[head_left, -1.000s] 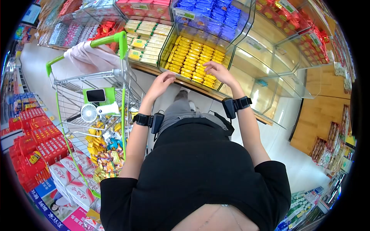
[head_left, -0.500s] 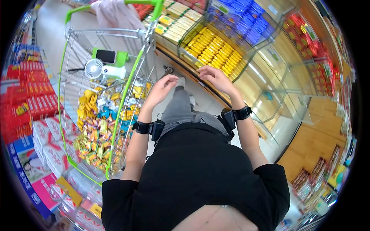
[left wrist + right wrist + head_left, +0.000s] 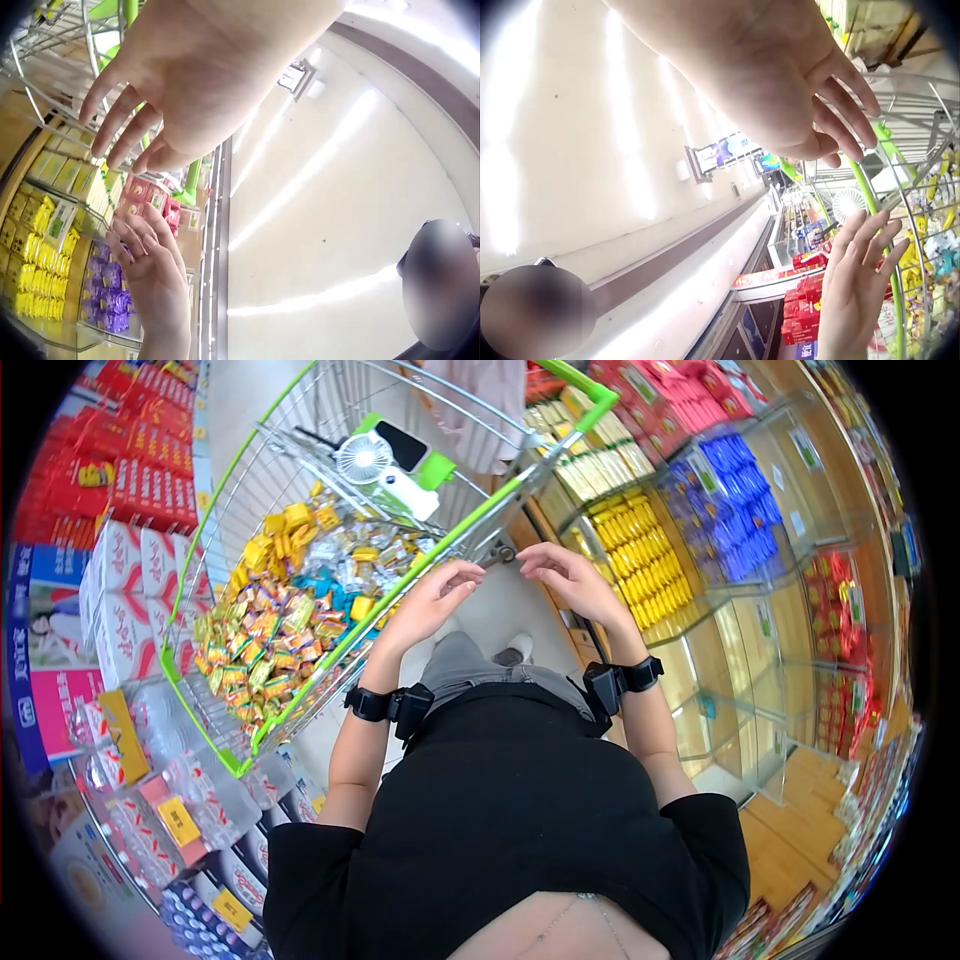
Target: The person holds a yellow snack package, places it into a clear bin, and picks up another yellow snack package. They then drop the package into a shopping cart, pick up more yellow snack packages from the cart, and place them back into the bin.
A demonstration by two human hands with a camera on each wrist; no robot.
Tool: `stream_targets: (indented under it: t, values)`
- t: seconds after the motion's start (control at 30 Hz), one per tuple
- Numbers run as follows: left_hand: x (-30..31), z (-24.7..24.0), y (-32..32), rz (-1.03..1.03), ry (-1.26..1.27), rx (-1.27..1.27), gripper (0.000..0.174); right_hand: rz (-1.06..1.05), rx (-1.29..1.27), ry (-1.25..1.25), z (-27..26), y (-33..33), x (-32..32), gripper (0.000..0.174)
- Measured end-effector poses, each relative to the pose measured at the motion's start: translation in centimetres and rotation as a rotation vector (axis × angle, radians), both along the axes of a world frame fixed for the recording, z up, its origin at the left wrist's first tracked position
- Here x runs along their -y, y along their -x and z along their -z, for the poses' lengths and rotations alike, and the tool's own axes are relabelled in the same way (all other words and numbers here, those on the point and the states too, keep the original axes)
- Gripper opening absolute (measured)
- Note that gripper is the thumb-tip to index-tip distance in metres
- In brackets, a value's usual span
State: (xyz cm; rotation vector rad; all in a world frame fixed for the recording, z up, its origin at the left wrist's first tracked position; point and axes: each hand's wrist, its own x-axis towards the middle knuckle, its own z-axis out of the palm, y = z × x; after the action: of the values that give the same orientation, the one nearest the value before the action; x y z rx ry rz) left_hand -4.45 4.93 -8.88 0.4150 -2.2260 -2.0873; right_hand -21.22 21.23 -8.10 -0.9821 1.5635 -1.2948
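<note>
My left hand (image 3: 435,603) hovers beside the green-edged side rail of a wire shopping cart (image 3: 330,660), its fingers relaxed and holding nothing. Level with it, my right hand (image 3: 572,585) is held out in front of the yellow-wrapped packs (image 3: 640,555) in a clear bin, also with loose fingers and nothing in them. A short gap separates the two sets of fingertips. Inside the cart lies a heap of wrapped candies (image 3: 270,635) in orange, yellow, silver and blue. A white handheld fan (image 3: 365,460) and a phone (image 3: 402,446) rest near the cart's handle end.
Clear bins on the right hold blue-purple packs (image 3: 735,510), cream packs (image 3: 605,465) and red packs (image 3: 840,610). A pink cloth (image 3: 480,410) hangs at the cart's far end. Stacked red boxes (image 3: 150,485) and bottle packs (image 3: 200,790) stand left of the cart.
The person's view has turned toward the cart. The cart has shifted right and up in the head view, and the yellow packs now sit farther right. Both hands stay raised and without anything in them.
</note>
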Motion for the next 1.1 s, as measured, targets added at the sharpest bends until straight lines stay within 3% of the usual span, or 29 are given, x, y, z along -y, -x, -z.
stream_targets:
  t: [0.23, 0.53, 0.9, 1.1]
  values:
    - [5.4, -2.1, -5.4, -0.144, 0.06, 0.087, 0.023, -0.156, 0.015, 0.083, -2.1, -3.0, 6.6, 0.026]
    - [11.7, -1.0, -10.3, -0.381, 0.07, 0.098, 0.023, -0.23, -0.035, 0.104, -2.5, -6.6, 11.9, 0.021]
    - [16.4, 3.8, -12.4, -0.436, 0.062, 0.197, 0.024, -0.344, -0.064, 0.063, -1.9, -8.7, 15.2, 0.024]
    - [18.2, 7.6, -11.0, -0.374, 0.013, 0.371, 0.026, -0.351, -0.086, 0.009, -0.9, -9.5, 16.6, 0.024]
